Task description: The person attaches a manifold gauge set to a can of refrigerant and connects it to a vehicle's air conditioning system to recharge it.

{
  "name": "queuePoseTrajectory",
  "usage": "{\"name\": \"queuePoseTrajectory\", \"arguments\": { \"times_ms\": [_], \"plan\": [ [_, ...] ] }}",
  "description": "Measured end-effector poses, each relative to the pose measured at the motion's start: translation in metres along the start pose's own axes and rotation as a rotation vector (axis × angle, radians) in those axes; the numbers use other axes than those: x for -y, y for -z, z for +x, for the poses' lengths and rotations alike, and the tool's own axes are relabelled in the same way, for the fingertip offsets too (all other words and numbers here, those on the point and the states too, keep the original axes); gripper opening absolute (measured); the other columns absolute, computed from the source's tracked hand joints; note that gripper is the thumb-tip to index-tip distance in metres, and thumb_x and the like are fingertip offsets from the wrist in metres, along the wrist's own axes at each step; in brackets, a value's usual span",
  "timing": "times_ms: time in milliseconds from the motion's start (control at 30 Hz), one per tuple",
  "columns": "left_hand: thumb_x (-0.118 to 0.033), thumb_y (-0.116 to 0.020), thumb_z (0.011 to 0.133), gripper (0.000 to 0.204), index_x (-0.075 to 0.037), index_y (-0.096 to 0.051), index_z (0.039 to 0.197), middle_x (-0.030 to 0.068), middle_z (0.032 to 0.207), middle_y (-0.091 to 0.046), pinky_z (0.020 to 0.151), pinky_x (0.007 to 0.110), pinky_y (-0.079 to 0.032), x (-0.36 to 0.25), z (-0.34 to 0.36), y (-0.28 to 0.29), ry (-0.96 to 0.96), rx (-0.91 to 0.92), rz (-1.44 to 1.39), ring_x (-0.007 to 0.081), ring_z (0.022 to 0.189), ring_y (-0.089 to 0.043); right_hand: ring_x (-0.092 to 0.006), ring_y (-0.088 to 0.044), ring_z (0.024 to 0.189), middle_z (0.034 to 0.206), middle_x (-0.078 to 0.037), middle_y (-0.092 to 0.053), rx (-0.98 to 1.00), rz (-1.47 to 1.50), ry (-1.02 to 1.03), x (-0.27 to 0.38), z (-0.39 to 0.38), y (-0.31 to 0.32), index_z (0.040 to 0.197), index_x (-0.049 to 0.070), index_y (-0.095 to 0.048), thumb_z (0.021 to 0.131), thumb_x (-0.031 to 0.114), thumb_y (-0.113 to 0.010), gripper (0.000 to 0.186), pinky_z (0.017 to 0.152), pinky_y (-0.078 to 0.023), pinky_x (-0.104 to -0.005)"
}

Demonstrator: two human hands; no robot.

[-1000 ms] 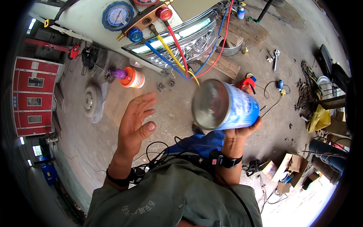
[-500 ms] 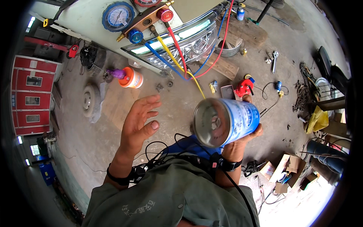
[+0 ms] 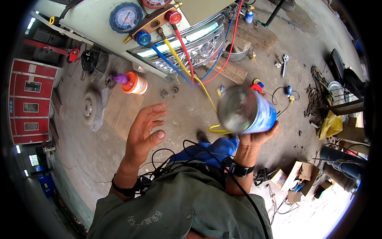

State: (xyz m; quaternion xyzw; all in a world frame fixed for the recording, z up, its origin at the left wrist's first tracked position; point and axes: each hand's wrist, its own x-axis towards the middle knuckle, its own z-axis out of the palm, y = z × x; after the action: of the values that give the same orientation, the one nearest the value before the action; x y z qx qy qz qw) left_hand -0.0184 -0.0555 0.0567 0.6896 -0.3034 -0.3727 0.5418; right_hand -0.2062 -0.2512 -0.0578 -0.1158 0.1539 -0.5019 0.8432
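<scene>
My right hand (image 3: 260,137) grips a blue and white metal can (image 3: 264,113), tilted so that one silvery round end faces me; that end is smeared by motion. My left hand (image 3: 145,133) hangs in the air to the left of the can, palm inward, fingers apart and holding nothing. Ahead of me a gauge manifold (image 3: 153,24) with blue and red knobs rests against a light-coloured vehicle front above the headlight (image 3: 187,49). From it run a blue hose, a red hose (image 3: 184,49) and a yellow hose (image 3: 181,63), which hang down toward the floor.
An orange and white tub (image 3: 136,83) stands on the floor at left, near a wheel rim (image 3: 92,105). A wooden plank (image 3: 229,73), a wrench (image 3: 285,65) and a small blue can (image 3: 289,91) lie ahead and right. Cardboard boxes (image 3: 292,179) sit at lower right. A black cable (image 3: 242,187) crosses my front.
The can in my right hand has risen and shifted slightly right, with its round end blurred. More of the yellow hose and my blue trousers shows. My left hand has barely moved.
</scene>
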Motion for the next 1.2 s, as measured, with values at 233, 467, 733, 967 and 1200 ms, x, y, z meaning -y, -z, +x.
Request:
{"name": "queuePoseTrajectory", "arguments": {
  "times_ms": [233, 467, 733, 967, 1200],
  "plan": [
    [-0.027, -0.069, 0.079, 0.070, 0.000, -0.041, 0.136, 0.0152, 0.141, -0.045, 0.103, 0.036, -0.036, 0.001, -0.003, 0.001, 0.000, 0.012, -0.001, 0.0253, 0.128, -0.046, -0.0375, -0.050, 0.124, 0.137, -0.018, -0.051, 0.052, -0.075, -0.017, 0.001, -0.001, 0.017, 0.138, 0.003, -0.043, 0.069, 0.065, -0.066, 0.096, 0.108, -0.037, -0.0559],
    [-0.028, -0.069, 0.079, 0.070, 0.000, -0.041, 0.136, 0.0151, 0.142, -0.045, 0.103, 0.036, -0.036, 0.001, -0.005, 0.001, 0.014, 0.021, 0.008, 0.0251, 0.128, -0.046, -0.0323, -0.060, 0.111, 0.120, -0.017, -0.059, -0.011, -0.037, -0.004, 0.004, -0.007, 0.003, 0.132, -0.005, -0.044, 0.064, 0.060, -0.077, 0.099, 0.101, -0.047, -0.0462],
    [-0.029, -0.069, 0.078, 0.071, 0.001, -0.041, 0.136, 0.0145, 0.141, -0.045, 0.102, 0.036, -0.035, 0.001, -0.006, 0.000, 0.000, 0.022, 0.004, 0.0250, 0.128, -0.046, -0.0313, -0.063, 0.106, 0.116, -0.019, -0.061, -0.093, -0.051, 0.015, 0.006, -0.010, -0.007, 0.132, -0.003, -0.045, 0.059, 0.058, -0.080, 0.101, 0.097, -0.050, -0.0431],
    [-0.030, -0.069, 0.079, 0.071, 0.001, -0.041, 0.136, 0.0146, 0.141, -0.045, 0.102, 0.037, -0.035, 0.005, -0.006, 0.004, 0.002, 0.036, 0.002, 0.0253, 0.128, -0.046, -0.0309, -0.059, 0.114, 0.122, -0.017, -0.059, 0.096, -0.036, -0.029, 0.005, -0.012, -0.001, 0.130, -0.004, -0.047, 0.064, 0.061, -0.077, 0.098, 0.103, -0.045, -0.0443],
    [-0.031, -0.070, 0.079, 0.072, 0.001, -0.040, 0.136, 0.0150, 0.141, -0.045, 0.102, 0.037, -0.036, 0.003, -0.008, 0.005, -0.002, 0.030, 0.017, 0.0259, 0.128, -0.046, -0.0319, -0.062, 0.106, 0.121, -0.019, -0.058, -0.024, -0.012, -0.005, 0.000, -0.016, -0.009, 0.128, -0.004, -0.046, 0.060, 0.054, -0.082, 0.097, 0.096, -0.050, -0.0433]
  ]
}}
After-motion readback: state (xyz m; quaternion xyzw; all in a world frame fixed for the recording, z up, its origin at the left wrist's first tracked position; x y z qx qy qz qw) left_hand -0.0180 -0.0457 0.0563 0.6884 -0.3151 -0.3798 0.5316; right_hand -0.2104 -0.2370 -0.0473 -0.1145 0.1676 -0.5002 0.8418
